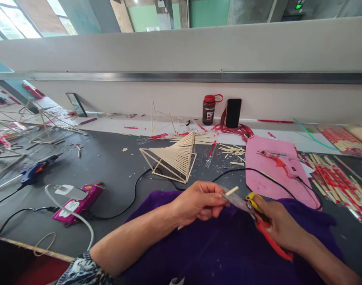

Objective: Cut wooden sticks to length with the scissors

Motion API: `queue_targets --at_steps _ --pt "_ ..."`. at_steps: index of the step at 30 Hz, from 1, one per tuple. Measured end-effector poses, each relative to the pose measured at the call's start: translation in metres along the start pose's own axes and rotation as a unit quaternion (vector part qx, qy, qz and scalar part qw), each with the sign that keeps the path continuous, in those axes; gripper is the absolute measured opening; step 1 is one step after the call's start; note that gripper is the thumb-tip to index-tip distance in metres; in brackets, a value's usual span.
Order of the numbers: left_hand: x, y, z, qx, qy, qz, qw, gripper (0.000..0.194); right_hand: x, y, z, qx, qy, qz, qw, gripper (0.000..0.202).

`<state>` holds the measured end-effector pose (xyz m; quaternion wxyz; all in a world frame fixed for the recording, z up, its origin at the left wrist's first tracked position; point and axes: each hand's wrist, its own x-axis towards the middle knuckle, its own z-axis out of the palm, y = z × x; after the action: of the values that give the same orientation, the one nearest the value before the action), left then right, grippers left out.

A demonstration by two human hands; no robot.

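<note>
My left hand (199, 201) is closed on a thin wooden stick (232, 190), whose pale end sticks out past the fingertips. My right hand (277, 223) grips scissors (261, 225) with red and yellow handles. The scissor blades reach left to the stick, right beside my left fingertips; whether they are fully closed is hard to tell. Behind my left hand, a twisted model of wooden sticks (176, 156) stands on the dark table (109, 158). Purple cloth (228, 245) lies below both hands.
A magenta power strip (78, 204) and a blue glue gun (38, 170) lie left, with black cables. On the right, a pink glue gun (280, 160) rests on a pink sheet (258, 178) near stick bundles (341, 186). A bottle (208, 111) and phone (233, 113) stand behind.
</note>
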<state>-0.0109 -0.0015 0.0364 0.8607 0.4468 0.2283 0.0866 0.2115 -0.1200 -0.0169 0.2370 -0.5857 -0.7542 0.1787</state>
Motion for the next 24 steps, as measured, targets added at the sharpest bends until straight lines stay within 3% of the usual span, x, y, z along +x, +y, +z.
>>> queue_targets --at_steps 3,6,12,24 --pt "0.008 -0.003 -0.003 0.123 0.12 0.099 0.98 0.027 0.004 -0.001 0.002 -0.014 0.005 0.06 0.998 0.012" --pt "0.01 -0.007 -0.002 0.198 0.154 0.158 0.955 0.024 0.003 -0.004 0.005 -0.009 -0.001 0.089 0.996 0.007" --pt "0.006 -0.016 -0.002 0.27 0.149 0.227 0.924 0.012 -0.003 0.0 0.012 0.033 -0.047 0.124 0.991 0.007" --pt "0.007 -0.026 -0.001 0.341 0.122 0.262 0.894 0.009 -0.004 -0.005 0.016 0.05 -0.064 0.158 0.984 0.009"
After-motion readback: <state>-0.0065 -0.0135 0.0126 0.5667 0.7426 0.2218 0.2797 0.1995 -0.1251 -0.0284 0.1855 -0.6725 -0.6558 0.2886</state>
